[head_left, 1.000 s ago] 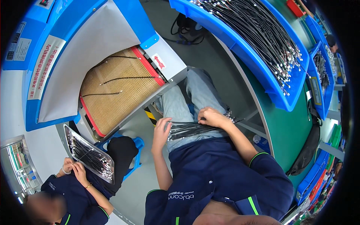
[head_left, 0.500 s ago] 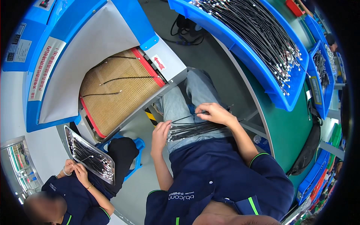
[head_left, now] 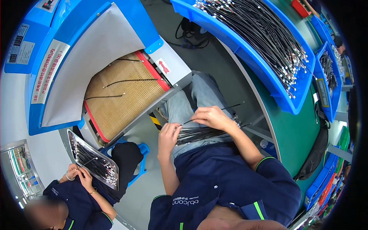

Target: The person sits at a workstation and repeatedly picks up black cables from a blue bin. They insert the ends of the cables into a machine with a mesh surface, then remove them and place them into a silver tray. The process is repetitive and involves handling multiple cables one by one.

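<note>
One long, thin black cable (head_left: 233, 105), held up between the two hands, just above a bundle of black cables (head_left: 201, 133). Pinched near one end by the fingers of the left hand (head_left: 168, 137), with the tips close together. Pinched again a little to the right by the fingers of the right hand (head_left: 213, 117), with the thumb and first finger closed on it. From there, sticking out past the right fingers, sloping up to a free end. Only a short bit of cable in the gap between the two hands.

Just below the fingers, the bundle, lying across the lap of the blue jeans (head_left: 178, 105), with many small ends near the right wrist.

Up and to the left of the fingers, a tan mesh belt (head_left: 122, 115) with red edges, coming out of a blue and white machine (head_left: 90, 65). Three dark cables (head_left: 134, 81) on the belt, well apart from the fingers.

Up and to the right of the fingers, a big blue bin (head_left: 249, 67) full of black cables, on a green worktop (head_left: 285, 134). Far to the left and lower than the fingers, another person (head_left: 57, 191) with a shiny metal tray (head_left: 97, 152) of cables, near a blue stool (head_left: 143, 153).
</note>
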### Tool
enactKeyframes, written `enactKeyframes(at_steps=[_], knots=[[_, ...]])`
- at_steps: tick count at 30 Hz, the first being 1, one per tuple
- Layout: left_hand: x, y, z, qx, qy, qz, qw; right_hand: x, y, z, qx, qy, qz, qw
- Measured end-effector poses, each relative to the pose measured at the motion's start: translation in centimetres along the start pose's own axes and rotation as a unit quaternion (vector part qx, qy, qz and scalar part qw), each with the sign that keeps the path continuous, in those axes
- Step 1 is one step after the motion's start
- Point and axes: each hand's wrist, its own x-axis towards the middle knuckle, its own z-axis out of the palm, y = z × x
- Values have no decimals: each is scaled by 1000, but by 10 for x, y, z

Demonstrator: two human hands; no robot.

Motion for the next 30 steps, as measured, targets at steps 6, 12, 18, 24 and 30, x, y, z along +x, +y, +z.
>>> enactKeyframes(at_steps=[6, 12, 18, 24, 30], knots=[[2, 4, 4, -26, 20, 11, 999, -2, 2, 0, -23, 29, -70, 997], [2, 5, 4, -38, 22, 14, 999, -2, 4, 0, -25, 37, -91, 995], [0, 7, 5, -33, 37, 8, 999, -2, 3, -1, -19, 54, -80, 995], [-1, 6, 6, -35, 69, -3, 997, -2, 1, -4, -14, 61, -71, 995], [0, 6, 5, -34, 79, 29, 996, -2, 3, -3, 8, 64, -55, 996]])
